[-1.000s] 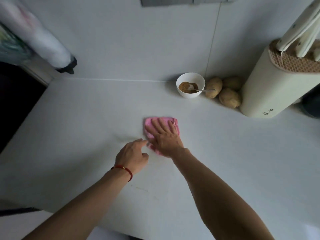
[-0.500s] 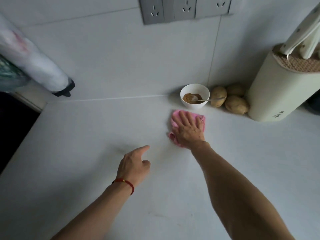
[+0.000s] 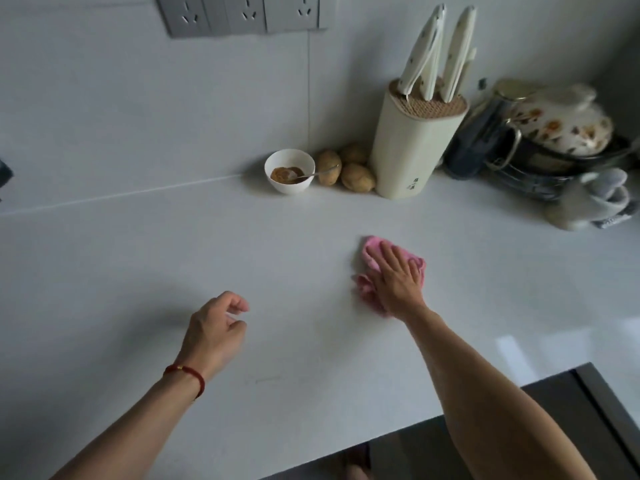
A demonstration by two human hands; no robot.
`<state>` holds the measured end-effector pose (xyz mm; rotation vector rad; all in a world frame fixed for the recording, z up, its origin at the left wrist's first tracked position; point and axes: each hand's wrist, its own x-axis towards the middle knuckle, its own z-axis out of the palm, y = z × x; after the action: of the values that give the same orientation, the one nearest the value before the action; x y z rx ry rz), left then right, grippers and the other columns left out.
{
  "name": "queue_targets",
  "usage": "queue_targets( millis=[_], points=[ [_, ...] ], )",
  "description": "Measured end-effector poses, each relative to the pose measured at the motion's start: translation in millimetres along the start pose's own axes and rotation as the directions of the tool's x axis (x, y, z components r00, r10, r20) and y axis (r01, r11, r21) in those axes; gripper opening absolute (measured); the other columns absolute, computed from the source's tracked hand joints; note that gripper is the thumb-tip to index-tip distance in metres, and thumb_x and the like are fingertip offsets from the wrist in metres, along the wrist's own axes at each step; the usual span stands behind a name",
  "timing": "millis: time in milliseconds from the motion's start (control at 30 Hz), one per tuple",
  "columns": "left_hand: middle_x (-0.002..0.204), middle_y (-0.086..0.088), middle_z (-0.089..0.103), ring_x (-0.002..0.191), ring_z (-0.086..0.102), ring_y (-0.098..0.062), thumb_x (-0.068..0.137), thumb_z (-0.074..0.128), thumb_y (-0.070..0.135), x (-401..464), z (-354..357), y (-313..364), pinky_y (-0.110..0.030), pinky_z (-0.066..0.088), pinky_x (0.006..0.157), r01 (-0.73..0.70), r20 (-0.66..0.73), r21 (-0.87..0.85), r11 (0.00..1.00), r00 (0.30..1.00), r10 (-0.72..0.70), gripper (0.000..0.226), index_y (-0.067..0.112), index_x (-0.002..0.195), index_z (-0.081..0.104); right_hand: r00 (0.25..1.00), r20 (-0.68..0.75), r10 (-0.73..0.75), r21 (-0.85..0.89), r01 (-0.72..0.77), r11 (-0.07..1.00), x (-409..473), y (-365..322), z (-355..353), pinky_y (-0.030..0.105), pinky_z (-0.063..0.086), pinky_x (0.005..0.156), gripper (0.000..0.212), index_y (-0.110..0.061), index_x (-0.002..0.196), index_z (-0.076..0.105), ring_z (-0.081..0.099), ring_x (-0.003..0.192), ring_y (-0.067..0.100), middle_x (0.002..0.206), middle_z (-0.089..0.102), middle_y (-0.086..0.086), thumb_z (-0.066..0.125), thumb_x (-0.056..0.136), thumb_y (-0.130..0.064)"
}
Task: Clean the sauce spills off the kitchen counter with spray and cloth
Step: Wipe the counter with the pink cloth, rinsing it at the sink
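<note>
Far left on the wall: grey socket strip point(image 3: 242, 13) with three outlets, high above the white counter point(image 3: 138, 271).

Near left: left hand point(image 3: 213, 332) over the counter, fingers loosely curled, grasping nothing, thumb and forefinger apart. Red cord bracelet point(image 3: 188, 375) with a small gold bead on the wrist. Cannot tell whether the hand touches the surface or hangs just over it.

Far middle, close to the wall: white bowl point(image 3: 289, 170) with brown sauce inside and a metal spoon point(image 3: 320, 173), handle lying over the right rim toward the potatoes point(image 3: 346, 166). Three potatoes, packed between the bowl and the cream knife block point(image 3: 412, 147). Cream knife handles point(image 3: 438, 53) standing up out of the block, tilted.

Middle right, well nearer than the bowl: pink cloth point(image 3: 372, 249), crumpled, flat on the counter. Right hand point(image 3: 396, 280) pressed down on top of it, fingers straight and held together, pointing far and a little left, palm covering most of the cloth. Pink edges visible on the far side, on the left and at the right of the fingers. No curl of the fingers round the cloth.

Far right: floral enamel pot point(image 3: 557, 119) stacked over dark cookware point(image 3: 519, 161), blurred. Near it, a pale grey bundle point(image 3: 588, 202), too blurred to name.

Near right corner: dark grey edge point(image 3: 588, 410) below the counter.
</note>
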<state>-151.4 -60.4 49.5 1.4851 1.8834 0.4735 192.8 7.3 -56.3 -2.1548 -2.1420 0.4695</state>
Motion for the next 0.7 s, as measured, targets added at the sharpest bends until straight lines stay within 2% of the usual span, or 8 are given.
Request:
queue_targets(
  millis=[100,233,333,400,467,567,633,700],
  points=[
    [0.101,0.005,0.066,0.084,0.063,-0.007,0.083,0.053,-0.002,-10,7,0,-0.028,0.050,0.075,0.036,-0.007,-0.029,0.999,0.999,-0.037,0.029,0.023,0.091,0.064,0.986,-0.082,0.148,0.073,-0.142,0.987,-32,-67,29,0.064,0.007,0.123,0.084,-0.031,0.164,0.028,0.011,0.160,0.032,0.173,0.017,0.007,0.021,0.090,-0.070],
    [0.097,0.001,0.069,0.081,0.065,-0.009,0.082,0.056,-0.005,-13,23,6,-0.026,0.044,0.073,0.001,-0.010,-0.029,1.000,1.000,-0.001,0.026,0.017,0.092,0.066,0.942,0.108,-0.318,0.122,0.305,0.944,-54,-148,45,0.059,0.000,0.127,0.080,-0.035,0.164,0.024,0.001,0.161,0.029,0.174,0.011,0.003,0.019,0.093,-0.070],
    [0.097,0.001,0.069,0.081,0.064,-0.011,0.082,0.057,-0.005,-12,29,12,-0.026,0.043,0.072,-0.011,-0.001,-0.025,1.000,1.000,0.011,0.025,0.017,0.092,0.066,0.874,0.113,-0.473,0.016,0.474,0.880,-34,-86,29,0.053,0.008,0.127,0.076,-0.037,0.163,0.025,0.008,0.161,0.027,0.174,0.015,-0.003,0.025,0.095,-0.071],
    [0.097,0.002,0.069,0.083,0.065,-0.013,0.082,0.056,-0.005,-14,27,13,-0.026,0.043,0.073,-0.001,-0.006,-0.039,0.999,1.000,0.001,0.027,0.018,0.092,0.066,0.938,0.055,-0.342,-0.046,0.344,0.938,-35,-24,16,0.058,0.015,0.125,0.076,-0.039,0.164,0.023,0.006,0.161,0.026,0.174,0.014,-0.004,0.024,0.097,-0.074],
    [0.096,0.002,0.069,0.084,0.065,-0.015,0.082,0.055,-0.005,-17,24,11,-0.026,0.042,0.075,0.002,-0.017,-0.051,0.999,1.000,-0.002,0.028,0.019,0.091,0.066,0.997,-0.029,-0.075,-0.025,0.074,0.997,-43,25,1,0.062,0.015,0.124,0.083,-0.039,0.165,0.017,0.000,0.161,0.027,0.175,0.009,-0.003,0.010,0.094,-0.080],
    [0.094,0.004,0.070,0.085,0.065,-0.014,0.083,0.055,-0.004,-20,18,4,-0.026,0.043,0.072,0.038,-0.017,-0.073,0.997,0.999,-0.039,0.027,0.020,0.090,0.067,0.920,-0.081,0.383,0.137,-0.370,0.919,-50,-8,-4,0.058,-0.006,0.126,0.075,-0.037,0.166,0.009,-0.007,0.161,0.027,0.175,-0.002,0.002,0.025,0.100,-0.068],
    [0.093,0.006,0.070,0.085,0.065,-0.011,0.083,0.055,-0.002,-22,15,0,-0.025,0.044,0.069,0.057,-0.014,-0.086,0.995,0.998,-0.058,0.027,0.022,0.089,0.067,0.931,-0.026,0.365,0.214,-0.352,0.911,-60,-78,13,0.056,-0.017,0.122,0.070,-0.037,0.166,0.006,-0.013,0.160,0.026,0.175,-0.009,0.003,0.033,0.105,-0.058],
    [0.091,0.007,0.070,0.084,0.065,-0.009,0.083,0.056,-0.001,-23,13,-3,-0.025,0.045,0.070,0.049,-0.012,-0.086,0.995,0.999,-0.050,0.027,0.023,0.087,0.067,0.998,0.011,0.056,0.200,-0.057,0.978,-84,-139,38,0.058,-0.016,0.123,0.072,-0.036,0.166,0.009,-0.014,0.160,0.025,0.175,-0.006,0.000,0.034,0.102,-0.058]
  ],
)
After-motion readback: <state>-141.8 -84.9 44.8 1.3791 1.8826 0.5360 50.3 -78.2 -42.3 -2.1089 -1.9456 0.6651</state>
